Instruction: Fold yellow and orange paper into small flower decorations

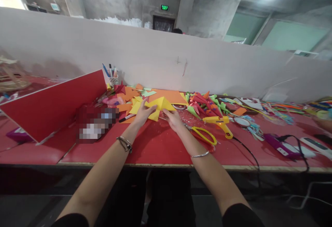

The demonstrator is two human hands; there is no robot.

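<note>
A creased yellow sheet [162,103], paper or thin felt, is held between my two hands above the red table. My left hand [144,113] grips its left side, thumb stretched over the front. My right hand [173,119] pinches the lower right edge, fingers partly hidden behind the sheet. Under and beside my left hand lie more yellow pieces [135,106] and a marker [127,117]. To the right of my right hand rest yellow-handled scissors [204,133] and a yellow glue gun [219,121] with an orange light and a black cord.
Behind the hands are orange sheets [166,96] and a pile of red and green cone-shaped pieces [204,104]. A red board [59,104] stands on the left, near a pen cup [113,78]. Purple box [282,145] and cords lie right. A white partition [145,54] closes the back.
</note>
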